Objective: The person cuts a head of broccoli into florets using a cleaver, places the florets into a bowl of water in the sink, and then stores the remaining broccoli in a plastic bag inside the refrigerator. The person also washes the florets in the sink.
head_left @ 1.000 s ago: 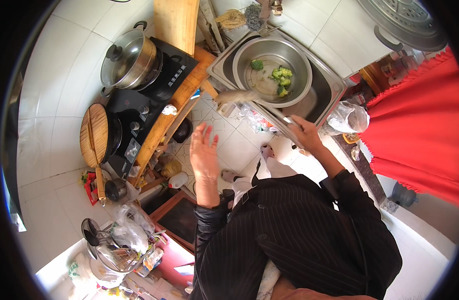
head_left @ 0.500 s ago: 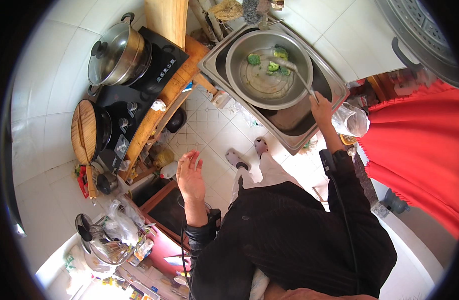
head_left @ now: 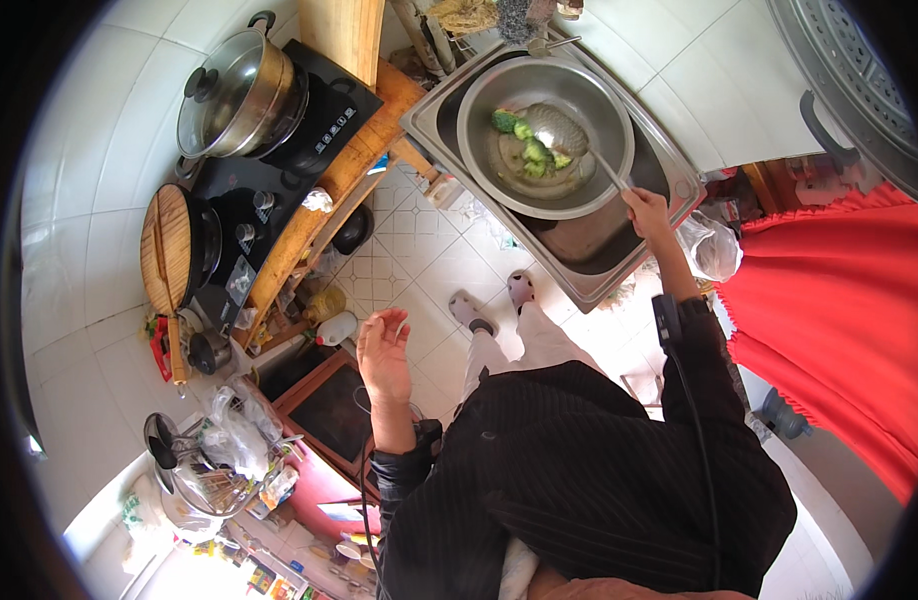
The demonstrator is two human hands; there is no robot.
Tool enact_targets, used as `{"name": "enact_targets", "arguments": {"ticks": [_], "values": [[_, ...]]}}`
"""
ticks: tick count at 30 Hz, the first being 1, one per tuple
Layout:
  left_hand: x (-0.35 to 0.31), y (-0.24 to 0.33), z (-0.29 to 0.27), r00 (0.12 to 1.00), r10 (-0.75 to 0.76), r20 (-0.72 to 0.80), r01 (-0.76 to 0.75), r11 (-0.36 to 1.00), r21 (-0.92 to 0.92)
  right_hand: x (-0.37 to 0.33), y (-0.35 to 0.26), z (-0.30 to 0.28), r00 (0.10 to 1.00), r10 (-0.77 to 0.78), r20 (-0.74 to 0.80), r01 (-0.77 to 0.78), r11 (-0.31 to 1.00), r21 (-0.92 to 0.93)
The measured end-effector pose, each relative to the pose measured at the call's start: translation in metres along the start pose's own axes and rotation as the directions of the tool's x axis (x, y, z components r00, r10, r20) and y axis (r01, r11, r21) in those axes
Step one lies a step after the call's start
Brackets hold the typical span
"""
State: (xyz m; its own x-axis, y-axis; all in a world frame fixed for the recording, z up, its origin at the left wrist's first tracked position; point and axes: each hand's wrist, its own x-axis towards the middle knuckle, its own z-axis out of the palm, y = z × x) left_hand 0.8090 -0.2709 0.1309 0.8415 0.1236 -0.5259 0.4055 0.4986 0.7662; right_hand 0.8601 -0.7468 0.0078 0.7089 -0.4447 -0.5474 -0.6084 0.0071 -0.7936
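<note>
My right hand (head_left: 647, 212) is closed around the handle end of a metal skimmer (head_left: 559, 132). The skimmer's round, patterned head is down inside a large steel basin (head_left: 481, 178). Against its edge lie several green broccoli florets (head_left: 536, 152), in what looks like a little water. The basin rests in a stainless steel sink (head_left: 587, 285), tilted across the upper middle. My left hand (head_left: 384, 355) hangs over the floor away from the sink, fingers loosely bent and apart, with nothing in it.
At left a lidded steel pot (head_left: 234, 100) and a pan with a wooden lid (head_left: 169, 250) stand on the black cooktop (head_left: 241, 195). A plastic bag (head_left: 714, 245) and a red curtain (head_left: 829, 320) are right of the sink. Clutter (head_left: 234, 450) fills the lower left.
The skimmer head has turned its broad face into view and now lies beside the broccoli, which has shifted within the basin. My left hand has barely moved.
</note>
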Motion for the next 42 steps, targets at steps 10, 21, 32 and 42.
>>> {"name": "enact_targets", "arguments": {"ticks": [10,21,32,42], "values": [[0.007,-0.008,0.007,0.999,-0.035,0.001,0.035,0.999,0.004,-0.017,0.021,0.014,0.979,-0.199,0.048,0.203,0.910,-0.361],[0.003,-0.010,-0.011,0.998,-0.004,-0.070,0.004,1.000,0.005,0.018,0.013,0.009,0.892,-0.312,-0.328,0.258,0.946,-0.197],[0.002,-0.011,-0.009,0.999,-0.003,-0.049,0.005,0.999,0.047,-0.022,0.012,0.021,0.997,-0.043,0.070,0.043,0.999,0.000],[-0.008,-0.016,-0.017,0.995,0.003,-0.099,0.004,0.998,0.070,0.064,0.006,0.055,0.986,0.153,-0.071,-0.120,0.934,0.335]]}}
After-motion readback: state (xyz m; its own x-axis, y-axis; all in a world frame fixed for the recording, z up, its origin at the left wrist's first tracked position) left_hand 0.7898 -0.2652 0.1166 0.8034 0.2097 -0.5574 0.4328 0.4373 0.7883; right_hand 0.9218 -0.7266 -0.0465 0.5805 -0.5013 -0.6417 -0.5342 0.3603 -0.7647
